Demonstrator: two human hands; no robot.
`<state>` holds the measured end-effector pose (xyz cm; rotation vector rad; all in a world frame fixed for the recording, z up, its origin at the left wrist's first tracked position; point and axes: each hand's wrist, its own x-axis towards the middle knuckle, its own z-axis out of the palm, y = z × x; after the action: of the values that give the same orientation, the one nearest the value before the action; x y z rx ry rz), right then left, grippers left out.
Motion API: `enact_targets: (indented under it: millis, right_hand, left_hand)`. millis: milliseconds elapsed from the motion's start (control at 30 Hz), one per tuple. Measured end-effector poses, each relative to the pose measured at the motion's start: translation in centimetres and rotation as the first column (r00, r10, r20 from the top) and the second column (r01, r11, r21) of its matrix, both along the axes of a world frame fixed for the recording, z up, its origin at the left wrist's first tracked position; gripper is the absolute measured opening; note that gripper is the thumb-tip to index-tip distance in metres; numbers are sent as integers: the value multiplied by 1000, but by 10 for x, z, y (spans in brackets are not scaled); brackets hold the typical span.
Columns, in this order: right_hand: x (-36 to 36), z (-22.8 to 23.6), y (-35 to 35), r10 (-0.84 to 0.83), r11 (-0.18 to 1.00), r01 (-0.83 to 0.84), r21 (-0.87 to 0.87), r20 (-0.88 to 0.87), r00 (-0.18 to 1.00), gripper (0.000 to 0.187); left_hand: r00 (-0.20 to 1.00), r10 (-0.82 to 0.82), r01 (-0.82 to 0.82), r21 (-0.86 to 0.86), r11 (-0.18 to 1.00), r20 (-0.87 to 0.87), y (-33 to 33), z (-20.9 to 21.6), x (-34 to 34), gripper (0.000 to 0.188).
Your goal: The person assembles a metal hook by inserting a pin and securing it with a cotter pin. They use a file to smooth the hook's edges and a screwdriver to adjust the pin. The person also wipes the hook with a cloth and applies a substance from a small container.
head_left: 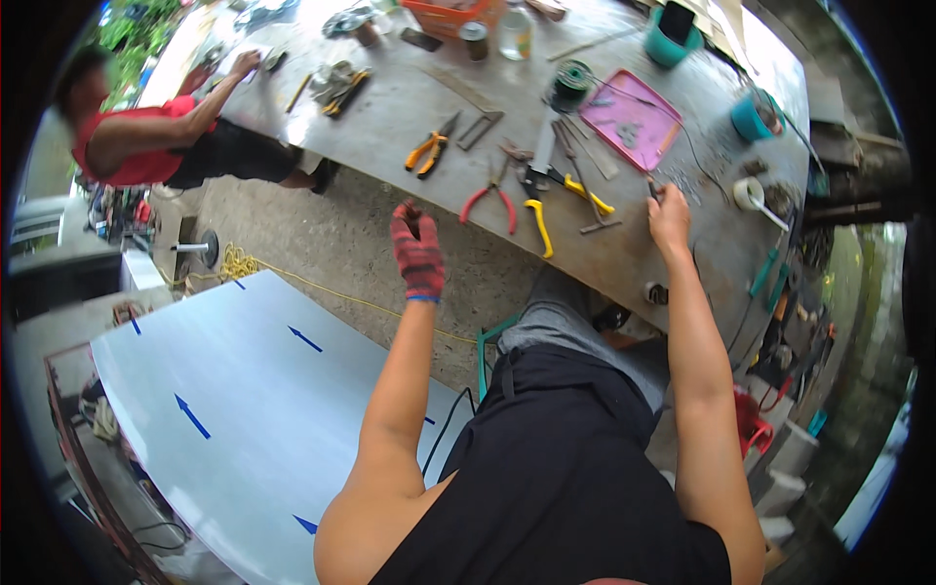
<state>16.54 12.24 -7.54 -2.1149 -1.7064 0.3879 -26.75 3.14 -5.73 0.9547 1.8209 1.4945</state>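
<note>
A red-and-dark striped glove covers my left hand (419, 255), which is raised off the table's near edge. Its fingers curl together, and whatever they hold, if anything, is too small to make out. Over the tabletop on the right, my bare right hand (670, 219) pinches a small dark piece (652, 188), whose kind I cannot tell. Between the hands lie red-handled pliers (497, 195), a yellow-handled cutting tool (538, 210) and a thin T-shaped metal tool (585, 195). Orange-and-black pliers (429, 151) rest beyond my left hand. A pink tray (667, 122) with small grey bits sits beyond my right.
A green wire spool (571, 82), an orange basket (448, 15), a glass jar (514, 34) and teal containers (673, 44) crowd the metal table (370, 127). Another person (136, 136) works at its far left. A pale sheet with blue arrows (244, 380) stands to my left.
</note>
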Motion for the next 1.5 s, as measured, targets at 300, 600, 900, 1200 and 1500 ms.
enact_targets:
  millis: [300,600,900,1200,1500]
  right_hand:
    - [-26,92,-80,37,998,-22,58,-266,963,20]
    - [-13,130,-132,-174,985,164,-61,-228,958,19]
    - [-54,142,-103,-83,996,82,-16,-334,939,19]
    - [-184,173,-55,216,975,-207,75,-523,825,22]
    - [-236,185,-99,81,895,-425,-133,-890,448,21]
  left_hand:
    - [688,61,-246,-153,957,-724,196,6,-158,45]
    - [709,-302,-259,-634,729,-637,309,1,-200,62]
    - [800,243,-177,173,969,-549,295,-8,-227,34]
    - [815,80,-282,273,919,574,114,94,-91,32]
    - [394,-30,-188,112,976,919,-5,87,12,39]
